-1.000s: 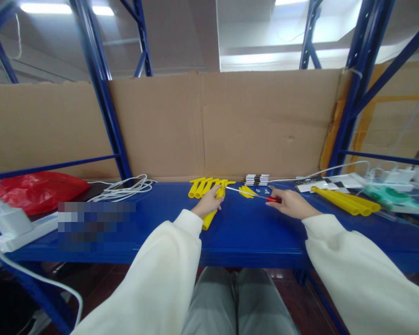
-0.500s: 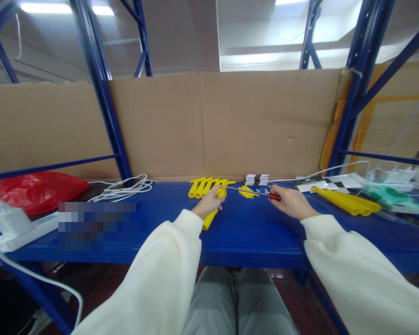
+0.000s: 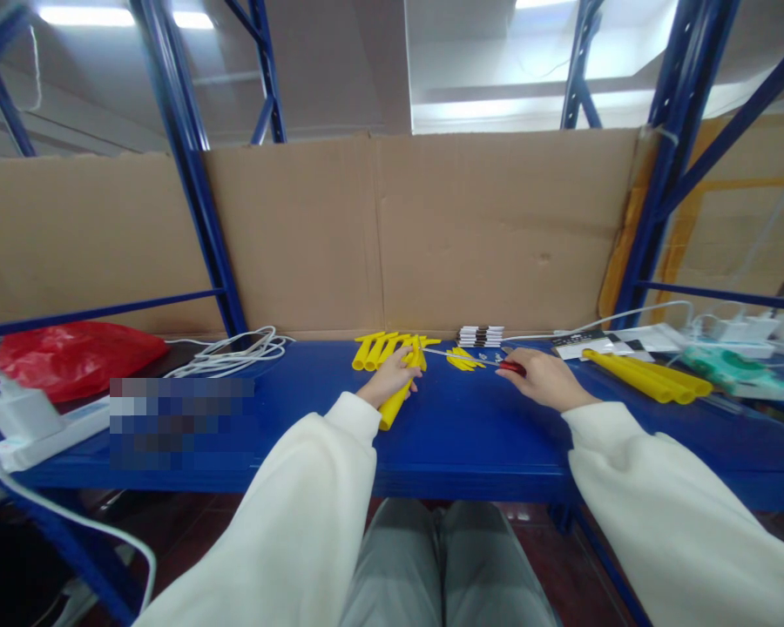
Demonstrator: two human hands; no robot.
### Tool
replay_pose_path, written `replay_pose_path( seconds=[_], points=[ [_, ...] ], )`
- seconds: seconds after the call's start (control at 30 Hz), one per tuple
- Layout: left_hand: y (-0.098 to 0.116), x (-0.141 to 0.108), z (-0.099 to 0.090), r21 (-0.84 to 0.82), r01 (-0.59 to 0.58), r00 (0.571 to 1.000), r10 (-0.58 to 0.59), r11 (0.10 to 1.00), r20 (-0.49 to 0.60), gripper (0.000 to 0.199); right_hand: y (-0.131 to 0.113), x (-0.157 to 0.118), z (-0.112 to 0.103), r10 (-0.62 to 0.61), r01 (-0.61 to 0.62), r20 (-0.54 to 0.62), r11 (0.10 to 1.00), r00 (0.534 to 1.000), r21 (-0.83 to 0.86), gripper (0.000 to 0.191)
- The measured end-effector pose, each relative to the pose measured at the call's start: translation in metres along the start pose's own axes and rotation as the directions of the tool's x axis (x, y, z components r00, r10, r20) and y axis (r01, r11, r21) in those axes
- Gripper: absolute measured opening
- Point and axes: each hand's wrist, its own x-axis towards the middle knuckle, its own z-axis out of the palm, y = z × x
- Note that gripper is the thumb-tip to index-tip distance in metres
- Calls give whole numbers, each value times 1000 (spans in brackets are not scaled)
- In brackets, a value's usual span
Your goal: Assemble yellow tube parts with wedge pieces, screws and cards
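Observation:
My left hand [image 3: 392, 378] is wrapped round a yellow tube [image 3: 394, 409] whose near end points toward me. In my right hand [image 3: 541, 376] is the red handle of a screwdriver [image 3: 513, 367]; its thin metal shaft runs left to the top of the held tube. Whether the tip touches the tube is too small to tell. Several yellow tubes with crosspieces [image 3: 374, 352] lie just behind my left hand. Between the hands, small flat yellow pieces [image 3: 462, 359] lie beneath the shaft, with a stack of white and black pieces [image 3: 481, 336] behind them.
More yellow tubes [image 3: 650, 376] lie on the blue shelf [image 3: 470, 435] at the right, near a green and white packet [image 3: 735, 370]. Coiled white cable [image 3: 252, 350], a red bag [image 3: 71, 355] and a power strip [image 3: 56, 435] are at the left. Cardboard [image 3: 483, 235] stands behind.
The screwdriver handle has turned slightly in my right hand, its end shifting a little left. My left hand and the yellow tube are nearly still.

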Motion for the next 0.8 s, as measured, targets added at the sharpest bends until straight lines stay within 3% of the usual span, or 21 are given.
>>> replay_pose_path(
  seconds=[0.23, 0.8],
  points=[
    [-3, 3, 0, -62, 23, 999, -21, 998, 40, 69, -3, -1, -3, 49, -53, -33, 993, 998, -108, 13],
    [-1, 1, 1, -94, 64, 994, -56, 993, 89, 72, 1, 0, 1, 112, -110, 17, 990, 994, -93, 21]
  ],
)
